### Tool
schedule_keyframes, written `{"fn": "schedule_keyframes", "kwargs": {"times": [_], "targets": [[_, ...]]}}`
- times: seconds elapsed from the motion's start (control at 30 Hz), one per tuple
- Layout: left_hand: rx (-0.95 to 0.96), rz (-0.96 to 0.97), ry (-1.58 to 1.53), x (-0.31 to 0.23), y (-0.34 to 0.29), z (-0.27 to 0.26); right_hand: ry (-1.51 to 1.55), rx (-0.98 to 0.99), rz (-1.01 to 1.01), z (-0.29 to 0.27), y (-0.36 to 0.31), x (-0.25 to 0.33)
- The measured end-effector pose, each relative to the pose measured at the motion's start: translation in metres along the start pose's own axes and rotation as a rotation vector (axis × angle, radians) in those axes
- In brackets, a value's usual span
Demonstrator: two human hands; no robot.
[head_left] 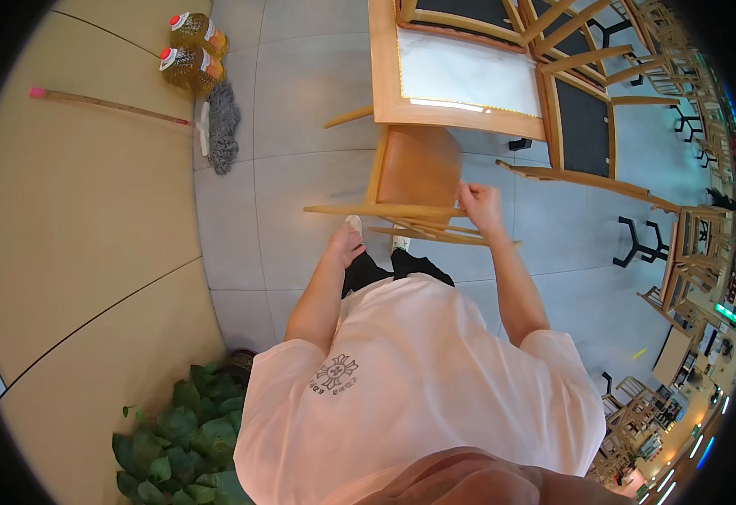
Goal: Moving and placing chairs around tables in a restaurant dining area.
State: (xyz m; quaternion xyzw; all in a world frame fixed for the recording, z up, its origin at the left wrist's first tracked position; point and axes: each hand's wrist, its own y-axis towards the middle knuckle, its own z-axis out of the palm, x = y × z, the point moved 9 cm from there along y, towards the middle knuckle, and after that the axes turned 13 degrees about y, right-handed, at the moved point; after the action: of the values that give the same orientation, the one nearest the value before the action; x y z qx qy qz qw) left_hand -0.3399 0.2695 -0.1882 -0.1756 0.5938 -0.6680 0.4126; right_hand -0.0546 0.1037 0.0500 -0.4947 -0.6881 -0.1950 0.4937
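Observation:
A wooden chair [419, 165] with a brown padded seat stands in front of me, its back toward me and the front of its seat at the table's edge. My right hand [480, 207] is closed at the right end of the chair's wooden back rail. My left hand [347, 243] hangs over my left leg, below the rail's left part and apart from it. Its fingers are loosely bent and hold nothing. Beyond the chair is a wood-edged table [469, 71] with a white marbled top.
Upturned chairs [582, 126] with dark seats rest on the table. A mop [220, 126] lies at the left wall [90, 194], beside two large oil bottles [193, 69]. A leafy plant [184, 425] stands at lower left. More chairs [696, 252] fill the far right.

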Motion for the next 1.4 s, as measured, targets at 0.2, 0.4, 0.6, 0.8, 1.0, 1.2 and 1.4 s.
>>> {"fn": "schedule_keyframes", "kwargs": {"times": [0.2, 0.4, 0.6, 0.8, 1.0, 1.2, 1.4], "targets": [[0.33, 0.085, 0.106, -0.02, -0.063, 0.101, -0.447, -0.089, -0.175, -0.013, 0.02, 0.025], [0.484, 0.102, 0.091, -0.048, -0.08, 0.186, -0.555, 0.064, -0.1, 0.046, 0.018, -0.036], [0.402, -0.027, 0.019, -0.031, -0.04, 0.183, -0.566, 0.177, 0.065, 0.089, -0.012, -0.059], [0.2, 0.044, 0.107, -0.039, -0.041, 0.175, -0.346, 0.364, -0.04, 0.117, -0.015, -0.076], [0.005, 0.098, 0.267, -0.059, -0.002, 0.116, -0.232, -0.133, -0.096, 0.026, -0.036, -0.103], [-0.167, 0.179, 0.458, -0.07, 0.035, 0.049, -0.21, -0.521, 0.269, -0.086, -0.096, -0.213], [-0.187, 0.194, 0.55, -0.069, 0.035, 0.05, 0.581, -0.316, 0.868, -0.041, -0.109, -0.271]]}}
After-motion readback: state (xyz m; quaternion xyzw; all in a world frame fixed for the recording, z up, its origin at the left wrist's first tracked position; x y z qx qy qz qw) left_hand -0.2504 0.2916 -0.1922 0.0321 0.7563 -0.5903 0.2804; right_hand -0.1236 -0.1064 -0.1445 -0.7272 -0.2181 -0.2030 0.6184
